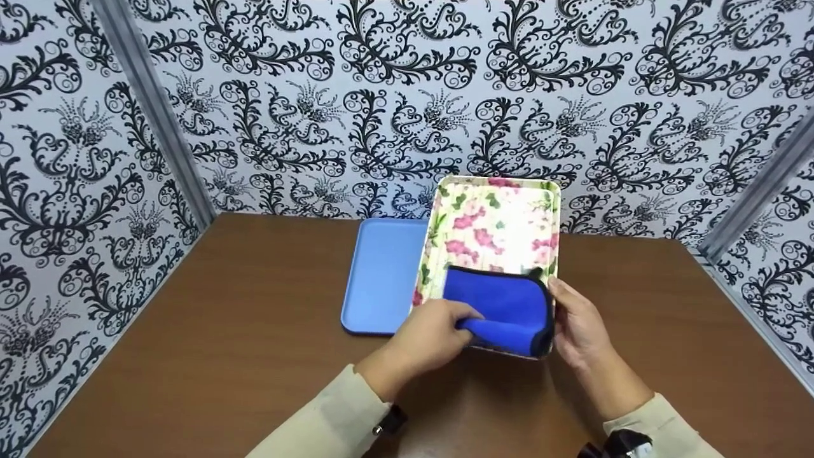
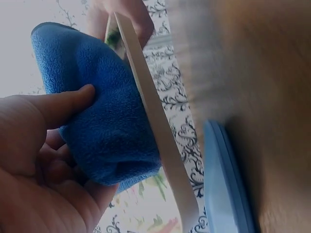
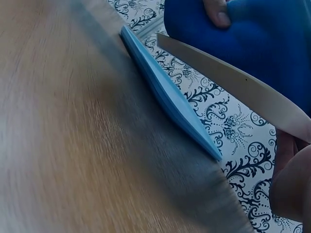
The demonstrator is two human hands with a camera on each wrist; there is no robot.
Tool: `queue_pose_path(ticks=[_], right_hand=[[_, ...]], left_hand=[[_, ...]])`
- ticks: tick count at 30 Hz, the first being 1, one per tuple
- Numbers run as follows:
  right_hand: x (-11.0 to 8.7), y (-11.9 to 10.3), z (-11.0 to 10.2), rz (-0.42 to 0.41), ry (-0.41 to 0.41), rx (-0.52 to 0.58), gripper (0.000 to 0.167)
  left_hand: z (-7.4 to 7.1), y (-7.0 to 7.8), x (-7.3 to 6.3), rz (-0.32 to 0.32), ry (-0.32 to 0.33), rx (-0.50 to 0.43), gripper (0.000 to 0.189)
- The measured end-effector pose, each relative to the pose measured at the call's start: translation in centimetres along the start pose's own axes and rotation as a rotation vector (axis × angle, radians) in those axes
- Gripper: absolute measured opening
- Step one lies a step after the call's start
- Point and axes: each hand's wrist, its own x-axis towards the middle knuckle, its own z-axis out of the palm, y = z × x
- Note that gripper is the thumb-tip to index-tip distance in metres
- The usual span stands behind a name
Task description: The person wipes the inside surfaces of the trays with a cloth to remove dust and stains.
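My left hand (image 1: 439,331) grips a blue cloth (image 1: 496,299) with dark edging, bunched between thumb and fingers in the left wrist view. The cloth (image 2: 102,107) lies against the face of a floral tray (image 1: 489,216), cream with pink flowers and green leaves. Along the tray's right edge my right hand (image 1: 582,324) holds it, thumb at the rim and the other fingers behind. The tray is raised and tilted above the table, its pale side wall (image 3: 233,82) showing in the right wrist view. Behind its left side, a blue tray (image 1: 385,280) is partly hidden.
The blue tray lies flat on the brown wooden table (image 1: 222,331), toward the back. A wall (image 1: 286,114) with black scroll patterns stands behind the table, with similar panels at both sides.
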Motion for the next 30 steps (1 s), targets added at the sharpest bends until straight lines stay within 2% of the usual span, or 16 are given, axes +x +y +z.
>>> queue_pose_path(ticks=[3, 6, 8, 14, 20, 25, 30], right_hand=[[0.1, -0.1, -0.2, -0.002, -0.051, 0.062, 0.031], [0.1, -0.4, -0.4, -0.001, -0.05, 0.059, 0.03], [0.3, -0.6, -0.6, -0.003, -0.016, 0.036, 0.029], [1.0, -2.0, -2.0, -0.009, 0.154, -0.051, 0.029], [1.6, -3.2, -4.7, 0.03, 0.185, -0.078, 0.033], [2.0, -4.0, -6.6, 0.104, 0.253, -0.138, 0.036], [2.4, -4.3, -8.3, 0.151, 0.26, -0.178, 0.039]], left_hand=[[0.1, 0.4, 0.0, -0.004, -0.03, -0.023, 0.022], [0.0, 0.6, -0.1, -0.012, -0.05, -0.062, 0.022], [-0.1, 0.7, -0.1, -0.015, -0.063, -0.095, 0.021], [-0.8, 1.1, -0.6, -0.038, -0.09, -0.17, 0.016], [-1.6, 1.4, -0.8, -0.031, -0.054, -0.175, 0.014], [-2.3, 1.5, -0.9, -0.003, -0.031, -0.188, 0.013], [-2.9, 1.8, -1.0, -0.014, -0.027, -0.229, 0.012]])
